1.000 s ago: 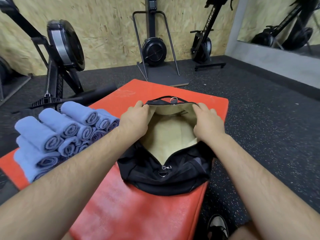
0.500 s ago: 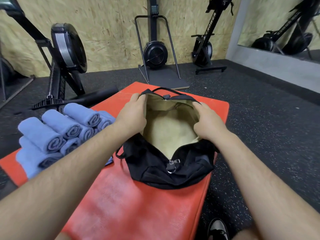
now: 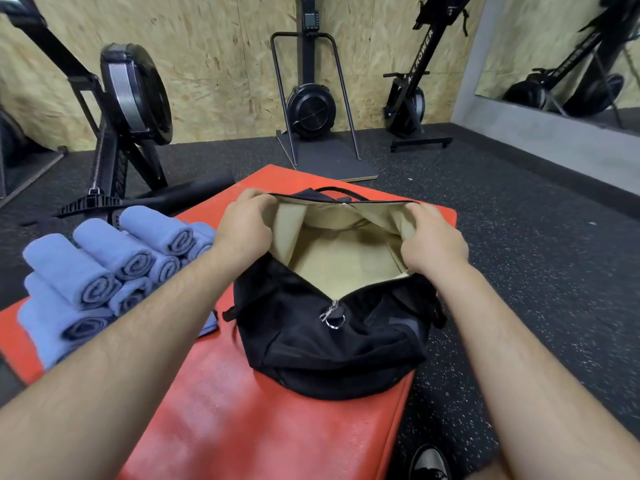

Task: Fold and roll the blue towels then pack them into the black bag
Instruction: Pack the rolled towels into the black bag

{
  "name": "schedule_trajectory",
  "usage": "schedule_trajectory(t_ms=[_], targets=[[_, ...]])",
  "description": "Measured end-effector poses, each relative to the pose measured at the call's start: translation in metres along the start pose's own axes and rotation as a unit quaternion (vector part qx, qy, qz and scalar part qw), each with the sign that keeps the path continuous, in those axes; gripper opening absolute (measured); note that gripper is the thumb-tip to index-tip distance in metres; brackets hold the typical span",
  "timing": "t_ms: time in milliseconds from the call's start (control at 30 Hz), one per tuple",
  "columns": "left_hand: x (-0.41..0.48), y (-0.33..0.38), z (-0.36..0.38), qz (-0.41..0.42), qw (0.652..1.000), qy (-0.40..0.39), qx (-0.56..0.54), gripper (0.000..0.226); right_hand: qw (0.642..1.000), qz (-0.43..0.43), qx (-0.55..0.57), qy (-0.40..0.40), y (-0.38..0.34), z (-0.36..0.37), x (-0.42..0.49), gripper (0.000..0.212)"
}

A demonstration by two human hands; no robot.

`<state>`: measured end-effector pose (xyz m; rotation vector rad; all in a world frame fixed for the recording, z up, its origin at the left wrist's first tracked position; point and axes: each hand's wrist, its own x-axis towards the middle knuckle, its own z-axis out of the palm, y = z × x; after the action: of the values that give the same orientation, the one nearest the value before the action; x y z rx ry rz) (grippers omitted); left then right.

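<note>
Your left fingers (image 3: 258, 202) curl over the rim of the black bag (image 3: 329, 348) at its 10 o'clock edge, and your right fingers (image 3: 420, 213) curl over the rim at 2 o'clock. Each set pinches the fabric. The left hand (image 3: 246, 233) and right hand (image 3: 434, 247) stand well apart, so the mouth is spread and the pale lining (image 3: 346, 261) shows with nothing in it. Draw the two edges outward and slightly down to set the mouth wide, since the slack cloth will likely sag shut once released. The zip ring (image 3: 332, 318) sits at 6 o'clock, where the opening narrows, so load from the wide 12 o'clock end. The blue towels (image 3: 104, 268) lie rolled and stacked on the red pad (image 3: 242, 417) at 9 o'clock of the bag. Reach there with the left hand while the right holds its edge.
</note>
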<state>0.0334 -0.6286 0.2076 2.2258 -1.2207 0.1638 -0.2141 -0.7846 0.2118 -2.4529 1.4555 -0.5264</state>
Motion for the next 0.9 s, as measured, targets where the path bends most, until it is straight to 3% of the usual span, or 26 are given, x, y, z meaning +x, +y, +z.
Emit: schedule_trajectory(t_ms=[133, 300, 533, 767, 900], targets=[[-0.001, -0.011, 0.001, 0.021, 0.999, -0.01, 0.035, 0.067, 0.999, -0.017, -0.03, -0.02, 0.006, -0.003, -0.003, 0.065], [-0.008, -0.014, -0.004, -0.022, 0.996, -0.018, 0.087, 0.077, 0.998, -0.005, -0.034, -0.054, 0.017, -0.004, 0.0, 0.072], [-0.026, 0.001, 0.013, 0.001, 0.996, -0.028, 0.082, 0.085, 0.994, -0.052, -0.025, -0.087, 0.006, 0.009, -0.012, 0.081], [-0.051, -0.01, 0.026, -0.008, 0.997, -0.014, 0.074, 0.067, 0.989, -0.054, -0.104, -0.094, 0.008, 0.018, -0.022, 0.076], [-0.063, -0.016, 0.029, -0.003, 0.998, 0.012, 0.059, 0.061, 0.986, -0.079, -0.145, -0.032, -0.005, 0.02, -0.032, 0.071]])
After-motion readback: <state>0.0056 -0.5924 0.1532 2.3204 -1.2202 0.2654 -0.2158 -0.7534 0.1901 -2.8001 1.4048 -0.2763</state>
